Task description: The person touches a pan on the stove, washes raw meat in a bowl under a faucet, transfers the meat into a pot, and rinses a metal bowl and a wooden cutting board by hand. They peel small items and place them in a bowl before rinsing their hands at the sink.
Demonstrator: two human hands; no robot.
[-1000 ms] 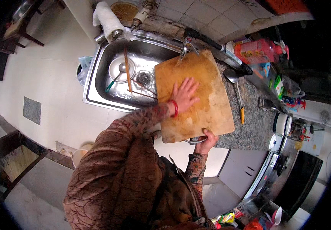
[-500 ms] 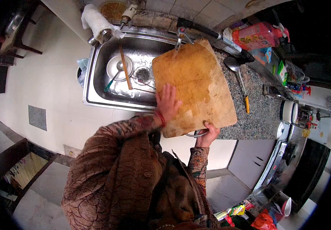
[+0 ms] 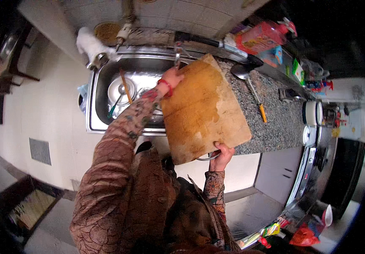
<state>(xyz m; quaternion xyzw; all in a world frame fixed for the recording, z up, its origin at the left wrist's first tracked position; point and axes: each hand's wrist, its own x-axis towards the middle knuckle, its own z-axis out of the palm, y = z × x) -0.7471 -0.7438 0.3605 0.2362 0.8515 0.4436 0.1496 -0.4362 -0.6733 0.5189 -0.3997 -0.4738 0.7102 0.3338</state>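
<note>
A wooden cutting board [image 3: 205, 112], stained and partly wet, is tilted over the right part of the steel sink [image 3: 100, 122] and the counter's edge. My right hand [image 3: 222, 155] is closed on its near edge beside a metal loop handle [image 3: 208, 158], thumb on top. My left hand [image 3: 173, 78] is at the board's far left corner, just under the faucet [image 3: 178, 53]; its fingers are blurred and partly hidden. In the sink are a white bowl [image 3: 114, 94], a spoon with a green handle [image 3: 112, 111] and wooden chopsticks [image 3: 125, 86].
A black turner with a yellow-ended handle [image 3: 263, 113] lies on the granite counter [image 3: 275, 127] to the right. Behind it stands a large red pump bottle [image 3: 260, 37] among packets. White paper [image 3: 90, 44] sits at the sink's far left corner. A white lidded pot [image 3: 312, 112] is farther right.
My left hand has moved from the middle of the board's left side up to its far corner near the faucet. My right hand keeps hold of the near edge. The view has shifted slightly.
</note>
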